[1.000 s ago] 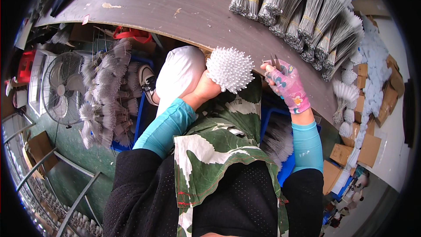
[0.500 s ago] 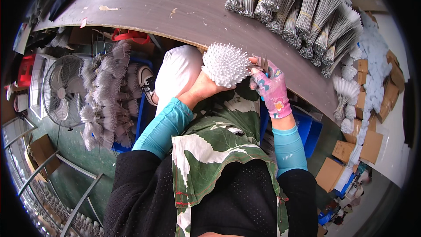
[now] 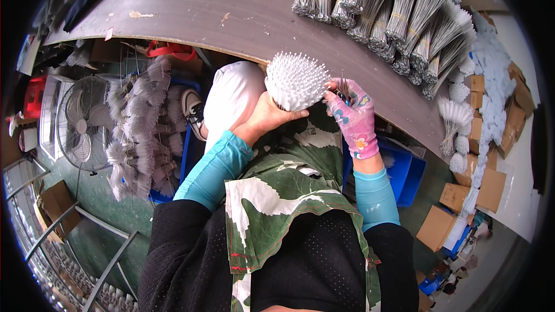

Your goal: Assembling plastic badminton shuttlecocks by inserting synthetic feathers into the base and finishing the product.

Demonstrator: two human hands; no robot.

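My left hand [image 3: 267, 117], bare, is wrapped round a bundle of thin brushes [image 3: 296, 81]. Their white bristly tips fan out into a dome facing up, and the stems below are hidden by the hand and lap. Close by on the right, my right hand [image 3: 354, 117] wears a pink flowered fingerless glove. Its fingers are closed on a small pointed metal tool [image 3: 343, 88] with two narrow tips; whether it is pliers or scissors I cannot make out. The fingertips are at the right edge of the bundle.
Several banded bundles of wire-stemmed brushes [image 3: 399, 20] lie on the brown table [image 3: 202, 14] at the back right. A standing fan [image 3: 82, 126] and hanging white brush bunches [image 3: 141, 121] are at left. Blue bins [image 3: 411, 179] and cardboard boxes [image 3: 436, 228] stand at right.
The brush bundle has turned slightly in my left hand. My right hand has shifted a little to the left, and the tool's tips now point more upward.
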